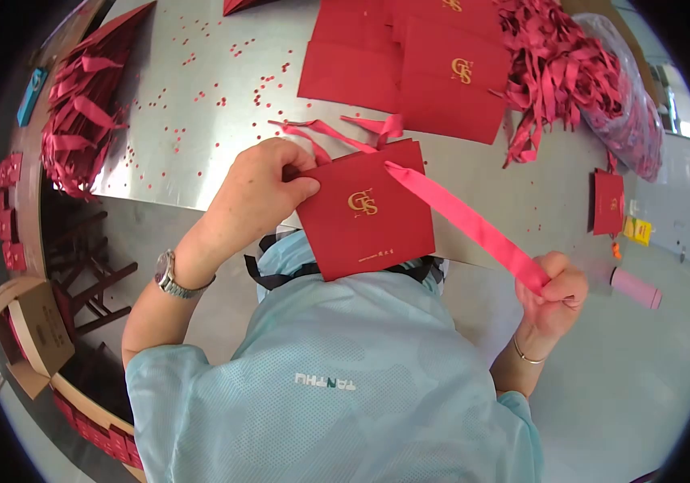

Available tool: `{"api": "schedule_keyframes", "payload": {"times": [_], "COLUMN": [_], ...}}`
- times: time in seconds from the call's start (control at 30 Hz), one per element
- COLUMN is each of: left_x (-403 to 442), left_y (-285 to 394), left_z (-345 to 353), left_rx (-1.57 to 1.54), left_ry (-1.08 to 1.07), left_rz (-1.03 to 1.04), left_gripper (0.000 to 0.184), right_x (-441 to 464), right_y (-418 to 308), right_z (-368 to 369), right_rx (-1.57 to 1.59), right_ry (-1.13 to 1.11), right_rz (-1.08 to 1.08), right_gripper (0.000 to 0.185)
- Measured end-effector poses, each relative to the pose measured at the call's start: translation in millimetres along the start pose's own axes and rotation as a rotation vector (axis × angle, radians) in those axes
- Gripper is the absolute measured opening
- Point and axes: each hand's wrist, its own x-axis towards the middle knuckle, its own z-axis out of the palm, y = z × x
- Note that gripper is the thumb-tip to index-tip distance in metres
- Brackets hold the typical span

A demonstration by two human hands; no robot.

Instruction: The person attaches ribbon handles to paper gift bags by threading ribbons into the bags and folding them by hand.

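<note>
A small red paper bag point(369, 213) with a gold monogram is held in front of my chest, at the table's front edge. My left hand point(268, 181) pinches its upper left corner between thumb and fingers. From a hole near the bag's top a pink ribbon point(474, 229) runs taut down to the right. The end of this ribbon is gripped in my right hand point(553, 294), fingers closed round it. More ribbon loops lie behind the bag's top edge. How they pass through the bag is hidden.
Flat red bags point(450, 80) lie at the table's back. Loose pink ribbons point(554, 64) are heaped at the right beside a plastic bag point(627, 105). Ribboned red bags point(83, 113) are stacked at the left. Small red paper dots are scattered over the metal table point(152, 165).
</note>
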Motion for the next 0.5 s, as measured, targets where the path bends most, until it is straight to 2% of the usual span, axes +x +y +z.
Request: {"api": "schedule_keyframes", "payload": {"times": [0.03,0.07,0.13,0.17,0.23,0.27,0.33,0.4,0.43,0.47,0.5], "left_x": [0,0,0,-2,-6,-8,-12,-12,-12,-12,-12], "left_y": [1,0,-3,-2,3,2,1,0,-2,-3,-3], "left_z": [-1,-1,0,0,1,4,10,11,9,8,7], "left_rx": [-0.007,-0.012,-0.046,-0.051,0.132,0.131,0.489,0.477,0.482,0.486,0.488], "left_ry": [-0.012,-0.004,-0.009,-0.006,0.062,0.061,0.316,0.316,0.286,0.256,0.225], "left_rz": [-0.012,-0.018,-0.011,-0.016,0.137,0.134,0.596,0.648,0.749,0.848,0.877], "left_gripper": [0.014,0.014,0.014,0.014,0.014,0.014,0.022,0.023,0.023,0.022,0.024], "right_x": [7,14,37,44,55,64,78,74,71,70,69], "right_y": [5,7,2,-1,-3,2,34,82,94,95,92], "right_z": [3,11,50,62,82,91,110,114,115,114,114], "right_rx": [-0.035,-0.032,-0.397,-0.389,-0.392,-0.404,-0.402,-0.374,-0.318,-0.316,-0.434], "right_ry": [-0.029,-0.039,0.084,0.009,-0.171,-0.275,-0.258,-0.142,-0.102,-0.104,-0.183], "right_rz": [-0.147,-0.143,-0.258,-0.163,0.060,0.187,0.487,0.449,0.473,0.476,0.375], "right_gripper": [0.017,0.017,0.007,0.005,0.007,0.009,0.011,0.014,0.014,0.014,0.014]}}
